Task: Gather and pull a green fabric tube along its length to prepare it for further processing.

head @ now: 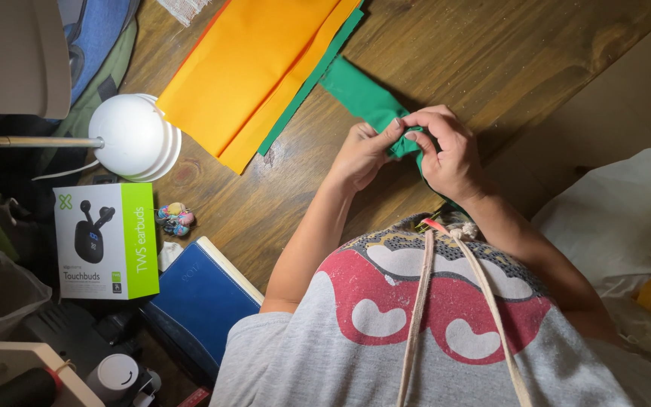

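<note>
Between both hands (404, 151) (fingertips pinching) lies the green cloth strip (362, 94).

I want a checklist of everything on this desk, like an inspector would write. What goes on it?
Surface: brown wooden table, lit from above.
Job's things: a green cloth strip, pinched at its near end by both hands; orange cloth lies flat beside it, with a green edge underneath.
Clutter: white lamp head, a white and green box, a blue book, a small colourful trinket.
Hands: left hand and right hand are both closed on the green strip, fingertips meeting.
Cables: a thin white cord near the lamp.
Surroundings: a white plastic bag at the right; bags and dark tools at the left.
</note>
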